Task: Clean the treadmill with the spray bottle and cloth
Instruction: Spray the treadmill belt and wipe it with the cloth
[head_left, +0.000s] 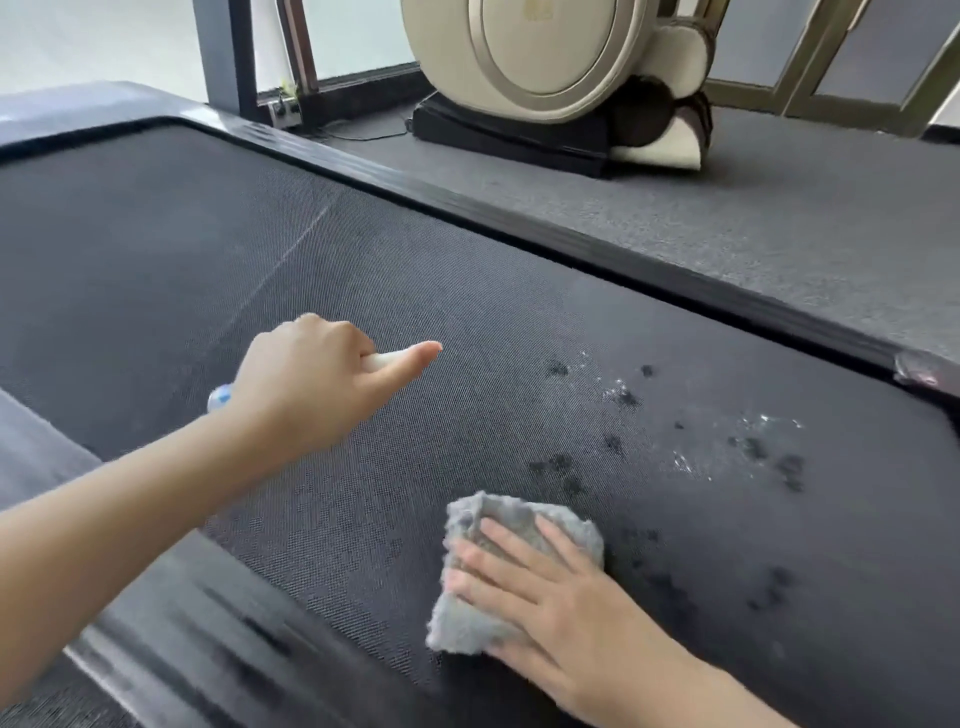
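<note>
The treadmill's dark woven belt (218, 270) fills most of the head view. My left hand (306, 384) hovers over its middle, shut on a small white spray bottle (221, 397), with the forefinger stretched along the nozzle toward the right. Wet dark spots and white droplets (623, 397) speckle the belt on the right. A grey fluffy cloth (483, 577) lies folded on the belt at the lower middle. My right hand (550, 608) lies flat on it, fingers spread, pressing it down.
A black side rail (519, 221) borders the belt's far edge; another rail (218, 634) runs along the near edge. Beyond lies grey carpet (727, 208) with a beige massage chair (566, 78) on a black base, a cable, and window frames.
</note>
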